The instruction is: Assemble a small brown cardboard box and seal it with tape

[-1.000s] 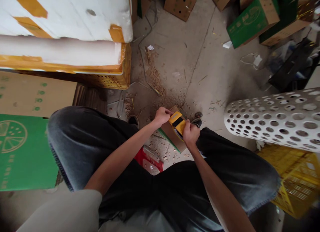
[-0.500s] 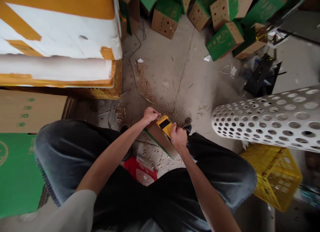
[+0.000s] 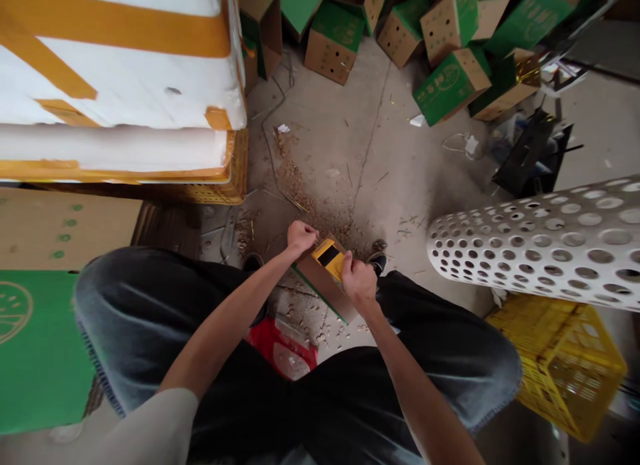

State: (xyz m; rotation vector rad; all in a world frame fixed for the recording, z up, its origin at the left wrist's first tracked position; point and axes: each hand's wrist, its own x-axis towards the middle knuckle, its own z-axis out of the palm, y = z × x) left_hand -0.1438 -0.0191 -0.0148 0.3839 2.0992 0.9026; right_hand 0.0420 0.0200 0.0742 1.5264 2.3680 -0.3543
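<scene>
Between my knees, a cardboard box with a green edge lies slanted. On top of it is a yellow handheld device with a black rectangular panel; I cannot make out its exact kind. My right hand is closed around the device's near right end, thumb on top. My left hand is closed in a pinch by the box's far left end, close to the device. Whatever is between the left fingertips is too small to make out.
Brown and green cartons crowd the far floor. White foam boxes with orange tape stand left on a yellow crate. To the right are a perforated white tube and another yellow crate. Small brown bits litter the floor.
The whole view has shifted slightly, with things appearing a little lower and to the right. My right hand stays on the yellow device, and my left hand sits slightly farther from it.
</scene>
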